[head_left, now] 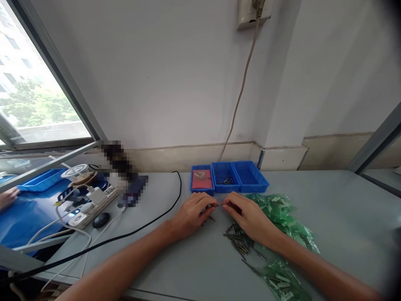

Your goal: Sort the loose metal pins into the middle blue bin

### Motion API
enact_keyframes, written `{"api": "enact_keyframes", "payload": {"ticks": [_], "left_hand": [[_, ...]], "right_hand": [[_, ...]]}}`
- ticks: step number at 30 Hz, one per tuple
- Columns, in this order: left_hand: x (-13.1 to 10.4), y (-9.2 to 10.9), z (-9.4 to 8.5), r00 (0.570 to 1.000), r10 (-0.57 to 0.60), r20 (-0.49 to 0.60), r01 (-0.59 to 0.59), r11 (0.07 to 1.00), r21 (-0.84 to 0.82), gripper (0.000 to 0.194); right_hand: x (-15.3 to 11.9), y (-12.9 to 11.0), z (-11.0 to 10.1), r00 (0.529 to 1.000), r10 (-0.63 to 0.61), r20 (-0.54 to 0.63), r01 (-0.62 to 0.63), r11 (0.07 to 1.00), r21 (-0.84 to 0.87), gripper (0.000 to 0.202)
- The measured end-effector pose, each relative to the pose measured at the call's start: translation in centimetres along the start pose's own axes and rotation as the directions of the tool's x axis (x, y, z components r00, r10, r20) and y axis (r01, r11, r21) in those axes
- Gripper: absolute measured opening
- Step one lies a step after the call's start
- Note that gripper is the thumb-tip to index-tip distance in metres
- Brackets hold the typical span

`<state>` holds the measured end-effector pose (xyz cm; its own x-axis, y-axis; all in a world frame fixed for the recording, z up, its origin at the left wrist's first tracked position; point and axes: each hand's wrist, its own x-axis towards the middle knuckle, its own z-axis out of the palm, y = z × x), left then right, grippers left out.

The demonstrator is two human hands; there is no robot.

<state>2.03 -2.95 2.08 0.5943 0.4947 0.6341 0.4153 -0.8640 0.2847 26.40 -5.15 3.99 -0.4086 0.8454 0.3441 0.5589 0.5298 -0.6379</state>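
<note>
i'm at what looks like a small-parts workshop bench [169,267]: blue plastic parts bins [253,188] along the far edge, loose slender metal pins [240,242] and green plastic bags [282,213] nearer right, a loaded power strip [99,205] at left.

Table [332,205]: three trays in a row at its rear, near the wall [175,83], straight ahead of me.
Left tray [200,167]: pad [202,183] inside, small pieces [199,175] on it.
Middle tray [224,170]: pins [227,180] inside; right tray [249,173] beside it.
Hands: I see left hand [192,213] and right hand [247,215] before the trays.
Pin pile [239,242]: on my side of the right hand.
Bags: rear bag [282,213] beyond the right forearm, near bag [285,280] before it.
Far left: mouse [100,220] beside power strip [97,206].
Outlet [242,19]: above the trays, cord [240,95] hanging behind them.
</note>
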Motion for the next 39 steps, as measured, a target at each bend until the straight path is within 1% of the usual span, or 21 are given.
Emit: {"api": "enact_keyframes", "payload": {"ticks": [4,8,13,17,23,34,39], "left_hand": [[0.03,-0.1,-0.15,0.998,-0.052,0.019,0.052,0.999,0.005,0.022],[-0.09,-0.17,-0.01,0.991,-0.121,0.055,0.121,0.993,0.004,0.028],[-0.18,-0.37,0.15,0.983,-0.174,0.063,0.174,0.985,0.015,0.026],[-0.2,-0.41,0.11,0.979,-0.189,0.077,0.189,0.982,0.008,0.024],[-0.34,-0.37,0.1,0.979,-0.187,0.086,0.189,0.982,-0.011,0.022],[-0.13,-0.32,0.05,0.982,-0.171,0.081,0.173,0.985,-0.015,0.012],[0.02,-0.18,-0.02,0.99,-0.131,0.056,0.133,0.99,-0.042,0.008]], "right_hand": [[0.13,0.13,-0.17,0.998,0.056,-0.037,-0.056,0.998,0.002,0.02],[0.28,0.27,-0.09,0.992,0.107,-0.063,-0.103,0.993,0.064,0.014],[0.36,-0.01,-0.21,0.987,0.14,-0.081,-0.129,0.983,0.13,0.012],[0.21,-0.33,-0.28,0.981,0.155,-0.115,-0.138,0.98,0.146,0.018],[0.11,-0.15,-0.08,0.974,0.191,-0.12,-0.166,0.967,0.195,0.025],[0.28,-0.03,-0.07,0.964,0.229,-0.137,-0.192,0.951,0.242,0.025],[0.32,0.08,-0.18,0.961,0.235,-0.144,-0.193,0.947,0.255,0.025]]}}
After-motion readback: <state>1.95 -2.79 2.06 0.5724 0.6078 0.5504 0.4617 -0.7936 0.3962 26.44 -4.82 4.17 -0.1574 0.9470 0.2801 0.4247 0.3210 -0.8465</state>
